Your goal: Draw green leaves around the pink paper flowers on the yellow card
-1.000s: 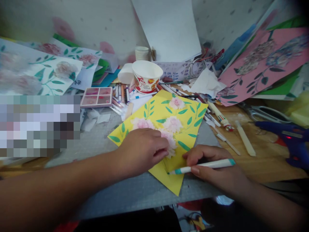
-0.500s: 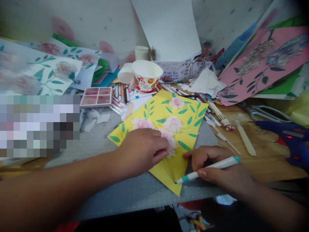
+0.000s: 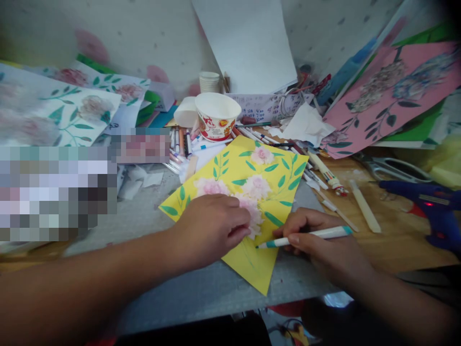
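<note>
Behind everything we see a pale wall point(image 3: 144, 29) with pink and grey marks, and a large white sheet point(image 3: 252, 48) leaning against it. In front is the wooden worktop point(image 3: 399, 247), partly covered by a grey mat point(image 3: 162, 298). A pink paper point(image 3: 387, 125) with flowers stands tilted at the right, and a white flower paper point(image 3: 39, 110) lies at the left. Our yellow paper point(image 3: 264, 271) lies turned on the mat, a corner towards us, bearing pale pink blossoms point(image 3: 257, 186) and green leaves. Beyond it are a printed paper bowl point(image 3: 218, 117), a crumpled tissue point(image 3: 308, 125) and heaped pens; a blue glue gun point(image 3: 419, 197) lies to the right, near metal scissors point(image 3: 399, 169).

Half a second ago our marker point(image 3: 326, 234) had its tip close to the paper's near corner; now the tip is farther up, nearer the blossoms, and our right hand point(image 3: 311, 233) has moved up with it. Our left hand point(image 3: 216, 223) has kept its place on the paper.

Our left forearm reaches in from the left, that hand palm down over the lower blossoms, fingers loosely curled; whether they pinch anything, we cannot tell. Our right hand grips the marker between thumb and fingers, slanting it down to the left, tip at the yellow surface.
</note>
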A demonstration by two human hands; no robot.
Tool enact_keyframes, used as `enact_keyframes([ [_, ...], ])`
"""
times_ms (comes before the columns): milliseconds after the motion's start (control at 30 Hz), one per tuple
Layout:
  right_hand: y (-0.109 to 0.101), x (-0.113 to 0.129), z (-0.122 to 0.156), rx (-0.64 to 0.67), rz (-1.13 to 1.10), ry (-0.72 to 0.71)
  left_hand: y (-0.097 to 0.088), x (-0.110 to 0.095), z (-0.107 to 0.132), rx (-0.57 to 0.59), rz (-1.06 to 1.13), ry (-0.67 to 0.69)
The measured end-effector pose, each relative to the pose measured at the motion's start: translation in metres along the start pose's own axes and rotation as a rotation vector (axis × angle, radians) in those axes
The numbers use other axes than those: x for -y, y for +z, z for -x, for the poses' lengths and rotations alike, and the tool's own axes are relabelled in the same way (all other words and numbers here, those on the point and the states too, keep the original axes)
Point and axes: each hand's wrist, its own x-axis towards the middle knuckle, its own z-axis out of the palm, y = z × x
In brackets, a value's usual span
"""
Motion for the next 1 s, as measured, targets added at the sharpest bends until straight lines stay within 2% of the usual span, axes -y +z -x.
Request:
enact_keyframes([
  [400,0.006,0.009,-0.004,-0.081,0.144,-0.065,-0.001,0.000,0.000,-0.001,0.022,-0.001],
  [533,0.003,0.003,-0.001,-0.052,0.105,-0.086,-0.001,0.000,-0.001,-0.003,0.018,0.003],
  [733,-0.002,-0.009,0.004,0.065,-0.060,-0.049,-0.001,-0.001,0.000,-0.009,0.018,0.011],
  [933,0.001,-0.003,0.002,-0.035,0.046,-0.077,0.000,-0.001,0.001,-0.019,0.027,0.012],
  [1000,0.001,-0.003,0.002,-0.003,0.025,-0.078,0.001,-0.001,0.002,-0.024,0.029,0.016],
])
